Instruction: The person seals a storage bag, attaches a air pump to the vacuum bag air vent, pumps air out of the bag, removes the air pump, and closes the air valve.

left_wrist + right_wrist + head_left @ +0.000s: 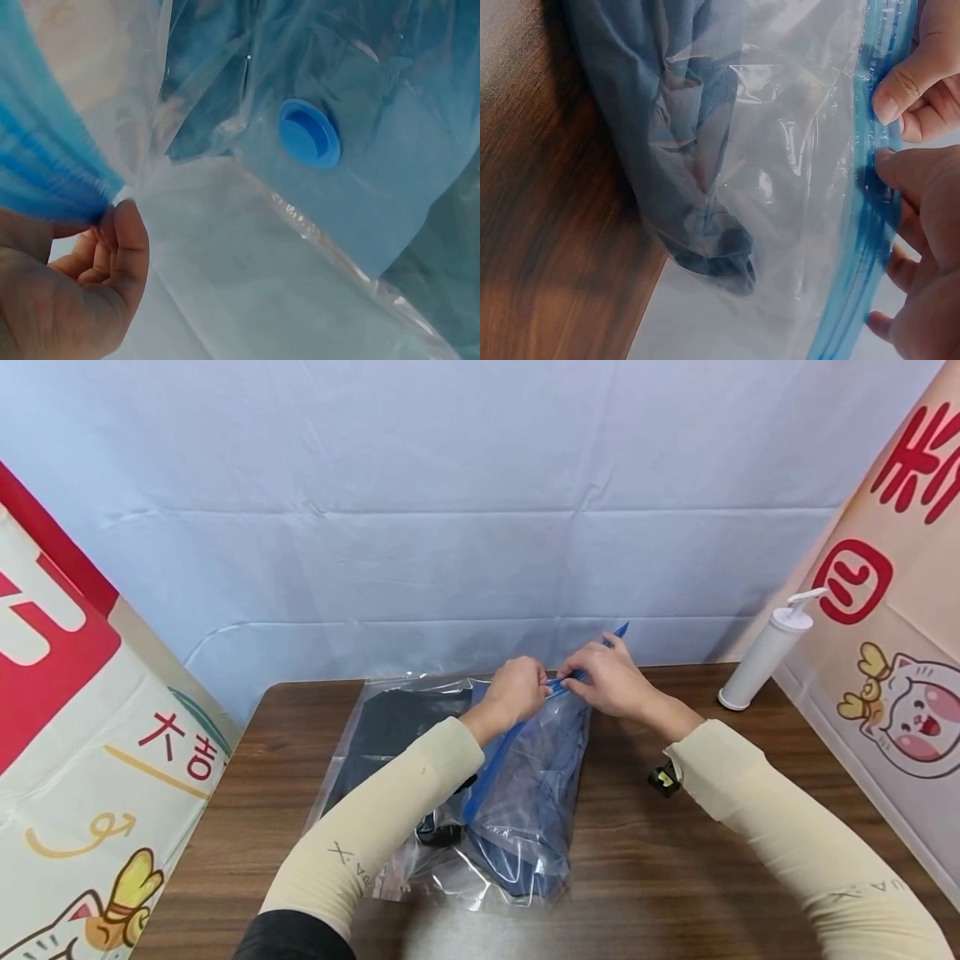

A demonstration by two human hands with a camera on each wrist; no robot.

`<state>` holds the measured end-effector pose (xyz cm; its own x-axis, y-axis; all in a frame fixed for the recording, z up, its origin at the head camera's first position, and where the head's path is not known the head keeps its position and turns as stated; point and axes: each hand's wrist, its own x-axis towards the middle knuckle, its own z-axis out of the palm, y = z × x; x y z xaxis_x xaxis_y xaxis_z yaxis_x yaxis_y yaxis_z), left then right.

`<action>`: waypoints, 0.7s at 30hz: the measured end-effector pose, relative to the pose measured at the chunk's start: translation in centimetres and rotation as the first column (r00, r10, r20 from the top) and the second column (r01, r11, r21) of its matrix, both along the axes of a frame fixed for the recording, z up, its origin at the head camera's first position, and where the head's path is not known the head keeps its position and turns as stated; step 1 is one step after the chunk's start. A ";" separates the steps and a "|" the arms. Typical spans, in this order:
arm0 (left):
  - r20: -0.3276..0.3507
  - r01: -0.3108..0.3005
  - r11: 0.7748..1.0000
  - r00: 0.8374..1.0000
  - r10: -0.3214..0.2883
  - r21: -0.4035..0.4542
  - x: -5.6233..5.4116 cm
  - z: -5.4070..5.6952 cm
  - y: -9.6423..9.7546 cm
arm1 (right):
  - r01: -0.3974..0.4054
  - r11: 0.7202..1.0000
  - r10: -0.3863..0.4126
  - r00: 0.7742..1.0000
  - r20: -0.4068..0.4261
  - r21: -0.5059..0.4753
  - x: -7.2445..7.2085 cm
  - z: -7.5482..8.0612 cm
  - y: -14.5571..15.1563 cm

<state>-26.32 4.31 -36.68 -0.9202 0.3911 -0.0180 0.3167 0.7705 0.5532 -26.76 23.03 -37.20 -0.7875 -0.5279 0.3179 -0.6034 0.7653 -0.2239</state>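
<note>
Behind our wooden table [637, 885] hangs one pale sheet [450, 552], with two printed panels [862, 693], one on each side. Wood shows between the right side of our clear bag [543, 777] and one white cylinder [767, 658] near the right edge; the bag lies about mid-table, reaching the back edge. Our two hands, left hand [517, 687] and right hand [611, 678], pinch its blue zip strip [495, 768] close together. We count one round blue cap [309, 133] on the film, blue cloth [517, 868] and dark cloth [405, 718] beneath film.
</note>
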 end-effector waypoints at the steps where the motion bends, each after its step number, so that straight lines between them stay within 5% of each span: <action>1: -0.005 0.000 1.000 1.000 0.000 -0.001 0.0 0.0 0.1 | -0.005 1.000 0.005 1.000 -0.014 0.001 0.0 -0.1 0.0; 21: -0.040 0.047 0.999 0.998 -0.047 0.018 -0.7 -0.4 -0.2 | 0.003 0.999 -0.005 0.998 0.058 0.038 -1.0 0.2 1.4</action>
